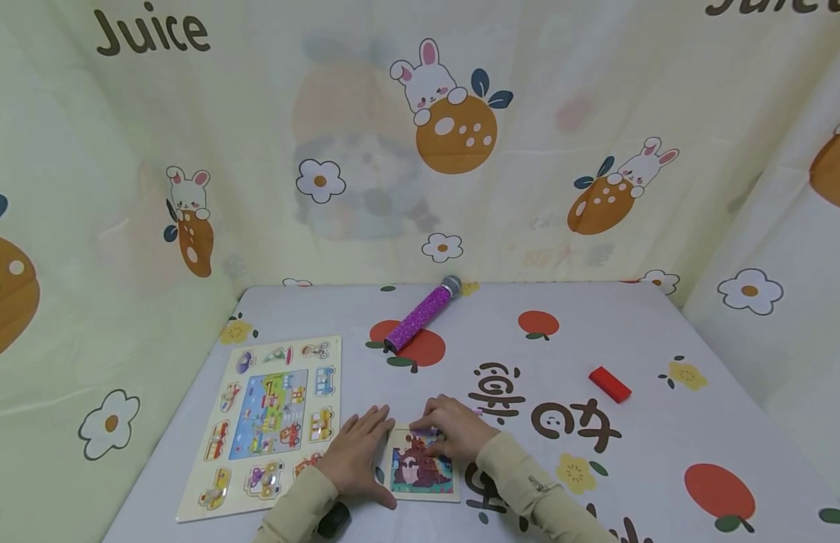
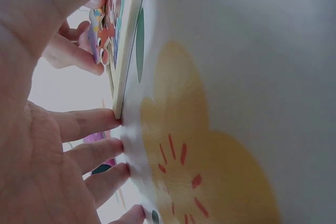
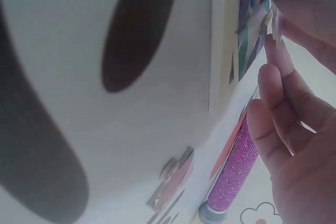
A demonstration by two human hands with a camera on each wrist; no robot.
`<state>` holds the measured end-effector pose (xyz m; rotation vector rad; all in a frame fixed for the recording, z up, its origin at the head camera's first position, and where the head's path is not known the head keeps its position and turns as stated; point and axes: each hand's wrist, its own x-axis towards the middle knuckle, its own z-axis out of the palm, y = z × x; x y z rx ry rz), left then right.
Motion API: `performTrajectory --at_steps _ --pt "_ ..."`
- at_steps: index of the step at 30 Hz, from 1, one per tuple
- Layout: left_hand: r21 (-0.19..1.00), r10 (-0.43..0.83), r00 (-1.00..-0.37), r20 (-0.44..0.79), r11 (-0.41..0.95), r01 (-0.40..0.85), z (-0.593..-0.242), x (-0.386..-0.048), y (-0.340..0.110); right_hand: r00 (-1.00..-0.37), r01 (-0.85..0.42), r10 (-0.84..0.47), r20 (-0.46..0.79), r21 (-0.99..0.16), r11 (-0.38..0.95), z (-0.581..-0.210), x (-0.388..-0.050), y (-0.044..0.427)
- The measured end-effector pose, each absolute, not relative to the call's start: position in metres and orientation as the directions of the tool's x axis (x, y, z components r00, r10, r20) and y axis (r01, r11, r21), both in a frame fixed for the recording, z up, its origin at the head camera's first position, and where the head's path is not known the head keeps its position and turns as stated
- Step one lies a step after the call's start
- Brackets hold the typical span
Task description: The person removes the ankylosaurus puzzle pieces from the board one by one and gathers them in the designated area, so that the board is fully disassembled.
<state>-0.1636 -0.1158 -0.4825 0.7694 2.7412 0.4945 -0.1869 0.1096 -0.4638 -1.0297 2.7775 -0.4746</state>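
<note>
A small jigsaw puzzle [image 1: 423, 494] in a pale frame, with a brown animal picture, lies before me. My right hand [image 1: 454, 430] is over its upper part, pinching a jigsaw piece [image 2: 103, 38] between thumb and fingers. The held piece stands tilted above the board in the left wrist view; in the head view the hand largely hides it. My left hand [image 1: 355, 456] lies along the puzzle's left side with fingers extended, one fingertip touching the frame's edge [image 2: 119, 109]. Beyond the puzzle, a loose pinkish jigsaw piece [image 3: 174, 184] rests on the cloth.
A larger peg puzzle board [image 1: 325, 475] with vehicle pictures lies to the left. A glittery purple microphone [image 1: 420, 318] is farther back, and a red block [image 1: 610, 385] sits at the right. Partly behind my left sleeve is a black object [image 1: 335, 520]. Printed curtains [image 1: 366, 256] enclose the table.
</note>
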Motion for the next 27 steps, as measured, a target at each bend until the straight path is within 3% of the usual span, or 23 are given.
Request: performTrajectory --at_steps 13,27 --pt "0.371 0.538 -0.829 -0.151 0.808 0.457 -0.4797 -0.1624 -0.1150 -0.752 -0.616 -0.660 -0.003 -0.355 0.703 -0.4658 -0.1856 0.1096" --pt "0.364 0.538 -0.832 -0.136 0.808 0.464 -0.4826 -0.1632 -0.1155 -0.769 -0.620 -0.637 0.041 -0.290 0.729 -0.4692 -0.1817 0.1144"
